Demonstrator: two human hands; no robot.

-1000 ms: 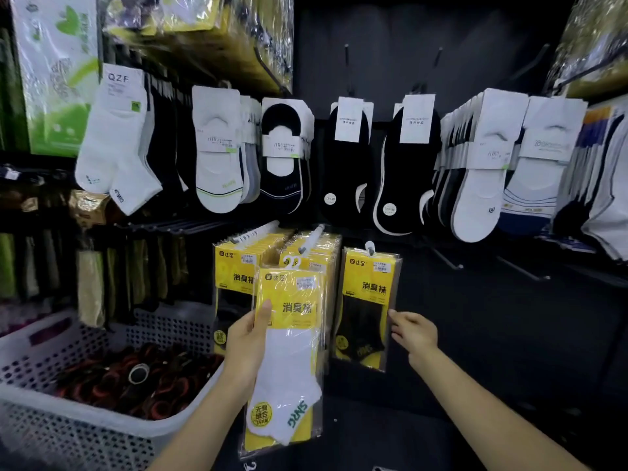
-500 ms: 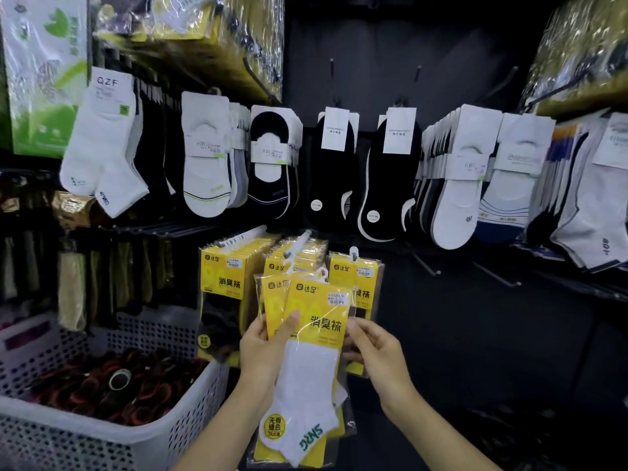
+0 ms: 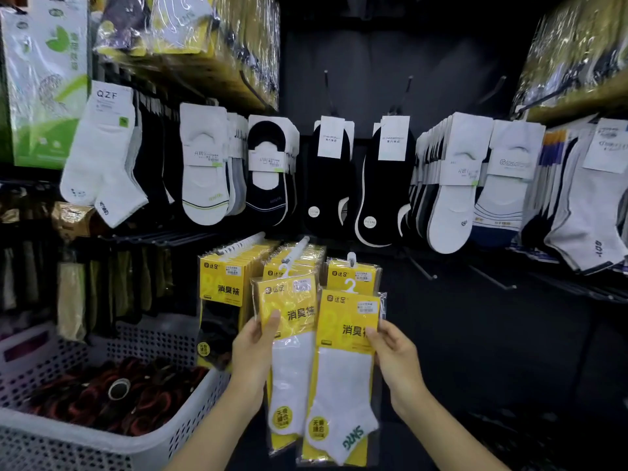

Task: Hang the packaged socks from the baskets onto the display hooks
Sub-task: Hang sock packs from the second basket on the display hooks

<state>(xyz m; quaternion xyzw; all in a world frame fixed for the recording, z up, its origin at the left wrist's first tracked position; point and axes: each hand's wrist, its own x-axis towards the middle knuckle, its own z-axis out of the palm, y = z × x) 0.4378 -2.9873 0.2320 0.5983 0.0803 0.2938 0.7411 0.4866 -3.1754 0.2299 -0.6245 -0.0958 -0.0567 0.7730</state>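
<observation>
Your right hand (image 3: 396, 358) grips the right-held sock pack (image 3: 343, 375), a flat clear-plastic sleeve with a yellow header card and white ankle socks, at lower centre of the frame. The thumb presses on the front of its right edge, and the other fingers are behind the pack, out of sight. Your left hand (image 3: 253, 348) grips the left-held sock pack (image 3: 290, 355), of the same make, just to the left and partly behind the first. Its thumb lies on the front, with the fingers hidden behind. Neither hand is free.

Both packs stand upright, long axis vertical, toes down. The small white plastic hanger (image 3: 350, 286) sits at the top edge of the right-held sock pack.

Directly above that hanger, near but not touching, is the white-tipped display hook (image 3: 351, 257), which carries a single yellow pack of dark socks (image 3: 353, 274). The fuller neighbouring hook (image 3: 300, 246) lies up and to the left, above the left-held sock pack.

Judgement: the right hand is nearer the lightly loaded hook, so its pack is the likely next to hang, by a short lift upward and toward the wall. The overlapping edges of the two packs could snag.

The white perforated plastic basket (image 3: 163, 447) at lower left holds dark red and black items, which I cannot identify.
</observation>
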